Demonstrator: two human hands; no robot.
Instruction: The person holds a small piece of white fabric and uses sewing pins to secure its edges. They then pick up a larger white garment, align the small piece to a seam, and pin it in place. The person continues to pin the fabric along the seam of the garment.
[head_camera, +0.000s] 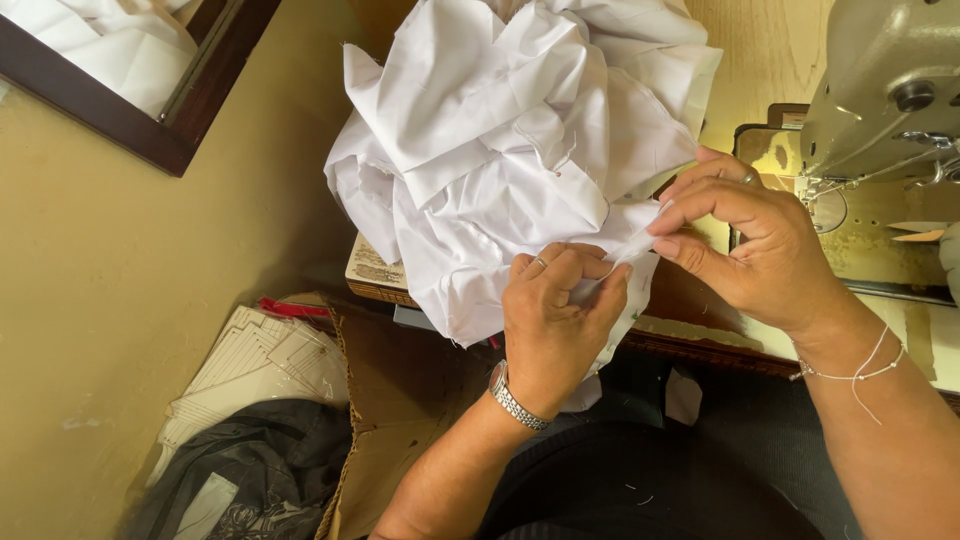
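Note:
A heap of crumpled white fabric (500, 130) lies on the left end of a wooden sewing table (375, 270) and hangs over its front edge. My left hand (555, 320), with a ring and a metal wristwatch, grips the lower edge of the fabric in closed fingers. My right hand (760, 240), with a ring and thin thread bracelets, pinches a small corner of the same fabric between thumb and fingertips just right of the left hand.
A grey-green sewing machine (885, 90) stands at the right on the table. On the floor to the left lie a stack of white pattern pieces (255, 365), dark cloth (250, 470) and cardboard (385, 420). A dark wooden frame (150, 130) with white cloth is at top left.

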